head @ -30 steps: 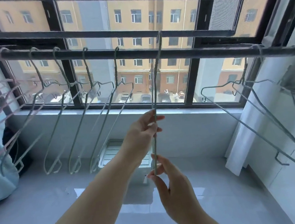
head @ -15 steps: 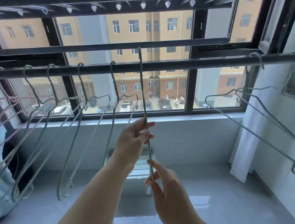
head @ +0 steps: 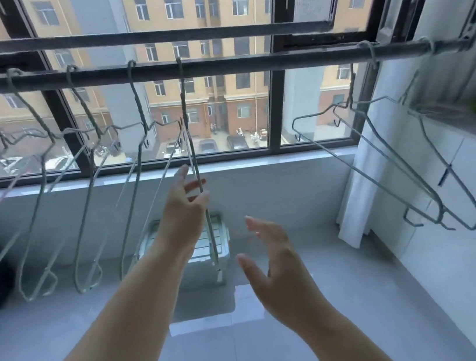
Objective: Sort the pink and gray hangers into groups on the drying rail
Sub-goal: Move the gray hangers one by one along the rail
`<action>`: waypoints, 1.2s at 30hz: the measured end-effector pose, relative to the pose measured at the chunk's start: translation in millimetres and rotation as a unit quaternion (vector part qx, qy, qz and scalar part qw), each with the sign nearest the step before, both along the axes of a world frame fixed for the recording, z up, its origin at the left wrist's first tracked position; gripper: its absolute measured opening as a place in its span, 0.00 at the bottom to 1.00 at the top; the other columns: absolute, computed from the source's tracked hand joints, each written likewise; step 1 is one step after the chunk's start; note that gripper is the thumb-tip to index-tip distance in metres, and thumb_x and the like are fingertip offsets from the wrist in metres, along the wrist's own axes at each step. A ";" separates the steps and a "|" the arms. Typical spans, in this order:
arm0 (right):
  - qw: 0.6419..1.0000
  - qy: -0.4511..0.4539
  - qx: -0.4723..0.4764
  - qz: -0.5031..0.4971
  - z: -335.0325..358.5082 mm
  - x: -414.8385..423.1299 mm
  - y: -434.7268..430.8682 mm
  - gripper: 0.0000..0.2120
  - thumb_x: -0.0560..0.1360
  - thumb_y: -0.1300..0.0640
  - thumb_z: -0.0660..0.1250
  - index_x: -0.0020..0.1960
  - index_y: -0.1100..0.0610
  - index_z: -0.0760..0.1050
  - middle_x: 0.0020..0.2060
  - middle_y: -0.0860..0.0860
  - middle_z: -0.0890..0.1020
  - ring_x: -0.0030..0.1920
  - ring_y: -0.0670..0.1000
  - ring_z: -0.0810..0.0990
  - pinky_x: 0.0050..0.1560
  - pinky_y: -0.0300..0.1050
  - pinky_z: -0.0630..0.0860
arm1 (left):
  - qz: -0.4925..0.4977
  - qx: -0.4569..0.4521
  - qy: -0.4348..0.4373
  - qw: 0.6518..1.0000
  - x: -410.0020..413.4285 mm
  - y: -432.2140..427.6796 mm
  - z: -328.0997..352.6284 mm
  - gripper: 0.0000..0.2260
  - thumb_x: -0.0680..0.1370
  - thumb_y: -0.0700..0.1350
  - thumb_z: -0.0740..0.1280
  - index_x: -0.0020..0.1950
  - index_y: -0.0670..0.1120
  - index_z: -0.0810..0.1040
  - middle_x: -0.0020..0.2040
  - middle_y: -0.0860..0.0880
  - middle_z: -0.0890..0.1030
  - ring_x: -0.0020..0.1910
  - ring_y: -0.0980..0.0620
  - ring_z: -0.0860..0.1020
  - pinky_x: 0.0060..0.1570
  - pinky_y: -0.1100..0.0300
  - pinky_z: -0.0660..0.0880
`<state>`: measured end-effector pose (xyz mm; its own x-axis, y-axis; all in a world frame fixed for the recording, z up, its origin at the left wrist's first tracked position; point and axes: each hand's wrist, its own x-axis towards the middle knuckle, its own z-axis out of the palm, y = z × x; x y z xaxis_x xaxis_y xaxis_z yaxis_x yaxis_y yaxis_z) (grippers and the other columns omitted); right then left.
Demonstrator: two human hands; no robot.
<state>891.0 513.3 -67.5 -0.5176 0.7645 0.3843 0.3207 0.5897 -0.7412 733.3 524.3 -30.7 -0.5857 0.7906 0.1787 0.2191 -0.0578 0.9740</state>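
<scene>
Head view: left hand (head: 184, 209) lays straight fingers (head: 197, 183) on the gray hanger (head: 184, 102) under the drying rail (head: 245, 64), likely damping its swing; right hand (head: 271, 255) spread wide, empty.

right hand (head: 276, 266) off the gray hanger (head: 184, 102), fingers spread, left hand (head: 184, 210) grip loosened, seemingly just touching it

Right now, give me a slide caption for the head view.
Left hand touches a gray hanger hooked on the drying rail; right hand open, holding nothing.
</scene>
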 end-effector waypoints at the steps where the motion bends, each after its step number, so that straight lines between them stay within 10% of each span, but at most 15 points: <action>1: 0.999 0.011 0.018 -0.027 6.0 11.0 2.5 0.22 0.74 0.58 0.64 0.67 0.52 0.65 0.58 0.42 0.67 0.63 0.40 0.66 0.61 0.20 0.54 | 0.016 -0.014 0.021 1.000 3.8 -1.4 0.0 0.27 0.76 0.39 0.61 0.73 0.51 0.56 0.61 0.50 0.72 0.47 0.58 0.73 0.42 0.65 0.70; 4: 0.985 0.021 0.104 -0.134 25.3 49.0 13.4 0.20 0.73 0.60 0.65 0.64 0.55 0.69 0.58 0.47 0.68 0.62 0.43 0.65 0.63 0.26 0.56 | 0.081 -0.060 0.102 0.990 20.3 -5.3 3.2 0.33 0.75 0.40 0.63 0.74 0.54 0.49 0.72 0.46 0.59 0.68 0.47 0.61 0.65 0.52 0.61; 8: 0.926 -0.010 0.217 -0.310 48.6 106.9 38.0 0.20 0.71 0.65 0.66 0.62 0.62 0.70 0.61 0.61 0.70 0.63 0.60 0.66 0.65 0.34 0.56 | 0.102 0.036 0.216 0.970 59.1 -7.7 14.5 0.35 0.72 0.39 0.64 0.74 0.53 0.49 0.73 0.49 0.56 0.72 0.52 0.51 0.69 0.57 0.47; 11: 0.919 -0.093 0.160 -0.347 54.4 138.9 63.4 0.25 0.72 0.64 0.65 0.67 0.64 0.64 0.65 0.64 0.68 0.65 0.63 0.64 0.66 0.52 0.61 | 0.014 0.064 0.256 0.965 94.4 3.1 19.6 0.32 0.74 0.39 0.64 0.74 0.50 0.52 0.72 0.49 0.62 0.70 0.52 0.56 0.70 0.55 0.50; 16: 0.940 -0.172 0.025 -0.295 41.3 153.6 91.4 0.24 0.76 0.62 0.57 0.71 0.62 0.57 0.66 0.61 0.68 0.66 0.61 0.66 0.63 0.51 0.64 | -0.148 0.006 0.281 0.948 151.0 35.6 14.2 0.25 0.78 0.43 0.60 0.73 0.49 0.56 0.70 0.49 0.66 0.69 0.49 0.61 0.70 0.52 0.57; 25: 0.983 0.099 -0.088 -0.129 29.3 159.9 95.7 0.12 0.78 0.61 0.57 0.60 0.54 0.71 0.33 0.41 0.83 0.23 0.41 0.70 0.25 0.26 0.64 | -0.223 -0.003 0.250 0.942 192.7 70.6 13.0 0.17 0.80 0.45 0.56 0.69 0.46 0.66 0.69 0.46 0.69 0.69 0.48 0.66 0.69 0.55 0.61; 32: 0.956 0.231 -0.181 0.004 27.9 162.9 99.7 0.17 0.72 0.53 0.58 0.58 0.45 0.75 0.44 0.49 0.84 0.53 0.50 0.79 0.57 0.45 0.70 | -0.245 0.041 0.146 0.958 195.7 74.8 18.5 0.14 0.80 0.45 0.56 0.65 0.48 0.71 0.65 0.46 0.72 0.66 0.47 0.69 0.67 0.48 0.65; 36: 0.944 0.293 -0.150 0.018 28.4 155.9 107.0 0.14 0.74 0.51 0.57 0.58 0.45 0.74 0.36 0.48 0.82 0.43 0.47 0.79 0.52 0.48 0.69 | -0.227 0.052 0.142 0.962 185.1 75.1 18.4 0.16 0.80 0.47 0.56 0.68 0.50 0.67 0.67 0.48 0.71 0.68 0.51 0.66 0.69 0.55 0.61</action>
<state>1046.9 620.3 -39.2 -0.3114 0.8701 0.3820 -0.2135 0.3276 -0.9204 918.3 599.4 -12.3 -0.1006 0.9223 0.3733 0.4056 -0.3046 0.8618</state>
